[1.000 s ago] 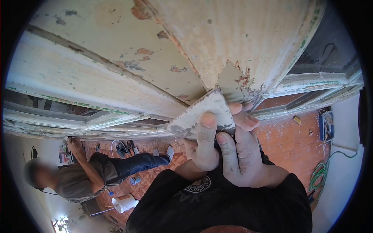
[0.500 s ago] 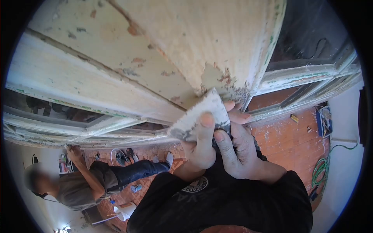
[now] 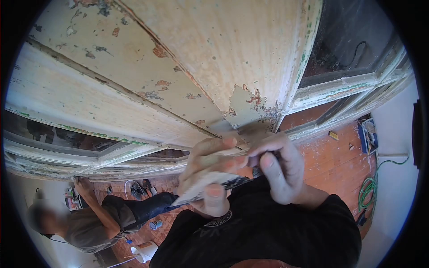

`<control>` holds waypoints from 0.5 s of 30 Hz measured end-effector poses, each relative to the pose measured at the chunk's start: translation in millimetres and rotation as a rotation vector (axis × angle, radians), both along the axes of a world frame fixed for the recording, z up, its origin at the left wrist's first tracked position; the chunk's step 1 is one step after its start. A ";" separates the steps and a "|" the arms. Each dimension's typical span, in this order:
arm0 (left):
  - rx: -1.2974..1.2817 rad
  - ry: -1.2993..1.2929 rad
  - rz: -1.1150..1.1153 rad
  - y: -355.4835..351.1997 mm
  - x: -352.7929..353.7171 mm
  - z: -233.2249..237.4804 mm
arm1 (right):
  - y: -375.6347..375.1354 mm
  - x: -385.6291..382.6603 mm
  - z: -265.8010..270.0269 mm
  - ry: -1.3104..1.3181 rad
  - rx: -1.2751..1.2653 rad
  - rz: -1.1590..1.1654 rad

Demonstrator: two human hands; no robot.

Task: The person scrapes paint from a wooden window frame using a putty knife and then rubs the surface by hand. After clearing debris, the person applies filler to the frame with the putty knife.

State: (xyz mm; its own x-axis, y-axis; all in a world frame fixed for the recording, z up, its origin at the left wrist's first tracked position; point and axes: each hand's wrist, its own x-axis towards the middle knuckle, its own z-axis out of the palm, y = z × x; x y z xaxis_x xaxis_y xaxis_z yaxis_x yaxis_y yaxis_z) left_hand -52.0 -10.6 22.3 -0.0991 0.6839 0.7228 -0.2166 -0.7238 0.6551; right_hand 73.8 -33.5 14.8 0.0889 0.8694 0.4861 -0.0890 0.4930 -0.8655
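A flat, whitish, roughly triangular piece [image 3: 196, 187] with a dark speckled edge is tilted in my left hand [image 3: 210, 167], between the thumb below and the fingers above. My right hand [image 3: 281, 167] is beside it, its fingers curled and pressed together; what they hold, if anything, is hidden. Both hands are in front of the lower part of a worn wooden frame [image 3: 214, 58] with cream paint. A bare, flaked patch [image 3: 250, 105] shows just above my fingers.
Glass panes [image 3: 348, 44] flank the frame. At the lower left another person [image 3: 94, 219] reaches to the frame. On the tiled floor [image 3: 330, 165] are a blue tray [image 3: 367, 136], a green hose [image 3: 367, 194], a can [image 3: 156, 224] and a white bucket [image 3: 145, 251].
The flat piece has come down and left, away from the paint patch, and tilted flatter. My left fingers now spread over its top. My right hand has curled and moved slightly right.
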 end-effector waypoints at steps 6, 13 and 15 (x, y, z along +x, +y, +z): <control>0.199 0.308 -0.073 17.4 -12.3 0.8 | 7.2 -8.3 -2.7 0.022 0.231 0.171; -0.106 0.133 -0.123 5.7 2.9 7.9 | 4.1 -8.0 -2.1 -0.020 0.098 0.209; -0.087 0.023 -0.151 8.9 9.5 8.2 | 4.1 -8.9 -2.7 0.024 0.096 0.177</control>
